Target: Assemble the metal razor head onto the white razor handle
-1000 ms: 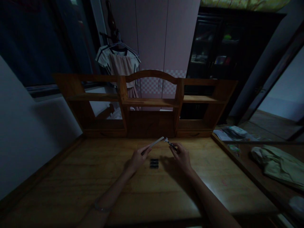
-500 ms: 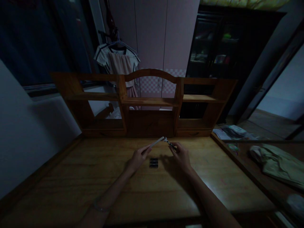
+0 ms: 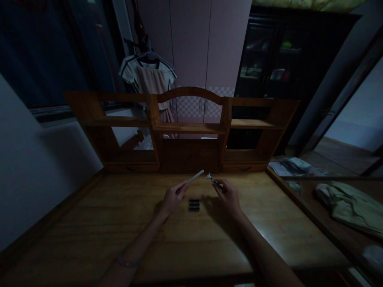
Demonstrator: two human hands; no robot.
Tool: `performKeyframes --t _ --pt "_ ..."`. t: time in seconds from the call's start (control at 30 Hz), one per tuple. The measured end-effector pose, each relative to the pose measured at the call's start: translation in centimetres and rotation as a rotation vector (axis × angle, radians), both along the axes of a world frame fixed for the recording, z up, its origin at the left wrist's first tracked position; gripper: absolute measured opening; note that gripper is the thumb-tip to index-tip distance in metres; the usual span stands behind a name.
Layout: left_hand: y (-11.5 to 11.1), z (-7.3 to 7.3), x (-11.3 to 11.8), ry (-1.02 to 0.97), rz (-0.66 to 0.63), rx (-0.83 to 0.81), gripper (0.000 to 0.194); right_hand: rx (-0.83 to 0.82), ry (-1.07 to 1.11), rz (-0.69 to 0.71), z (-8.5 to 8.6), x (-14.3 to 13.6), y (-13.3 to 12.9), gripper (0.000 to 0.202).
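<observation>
My left hand (image 3: 174, 196) is closed around a slender pale stick (image 3: 195, 176), whose free end slants up to the right. In my right hand (image 3: 228, 194) is a slim dark-handled tool (image 3: 214, 181) with a small silvery forked head, gripped between thumb and fingers and tilted up to the left. The stick's end and the silvery head are a small gap apart, above the table. On the wooden tabletop (image 3: 143, 239) between my hands lie several short black pieces (image 3: 194, 205), stacked in a neat row. Dim light hides their finer detail.
A wooden shelf unit (image 3: 188, 128) stands along the table's far edge. Beyond it, clothes (image 3: 151, 79) hang before a pink wardrobe (image 3: 191, 52). To the right, a lower surface holds a light green cloth (image 3: 353, 207) and papers (image 3: 291, 166).
My left hand has drawn slightly left, and the stick's tip has moved away from the silvery head. My right hand has stayed nearly still.
</observation>
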State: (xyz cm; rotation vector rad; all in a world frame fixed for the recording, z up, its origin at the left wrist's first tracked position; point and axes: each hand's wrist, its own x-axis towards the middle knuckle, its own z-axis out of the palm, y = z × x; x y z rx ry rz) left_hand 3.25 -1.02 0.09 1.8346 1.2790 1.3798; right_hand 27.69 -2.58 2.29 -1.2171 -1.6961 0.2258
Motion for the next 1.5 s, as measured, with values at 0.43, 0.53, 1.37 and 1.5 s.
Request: performKeyframes --t 0.43,0.53,1.37,1.5 --pt "-0.33 0.53 -0.04 0.012 -0.068 0.001 0.036 -0.001 0.019 0.002 0.05 0.06 -0.08 0.026" --pt "-0.59 0.58 0.23 0.037 -0.107 -0.009 0.036 -0.008 0.021 0.003 0.01 0.11 -0.06 0.027" --pt "-0.42 0.21 0.25 0.083 -0.080 0.010 0.035 0.026 0.002 0.024 -0.31 0.12 0.29 0.020" --pt "-0.16 0.17 -0.11 0.060 -0.004 0.022 0.035 0.034 0.004 0.015 -0.38 0.13 0.32 0.020"
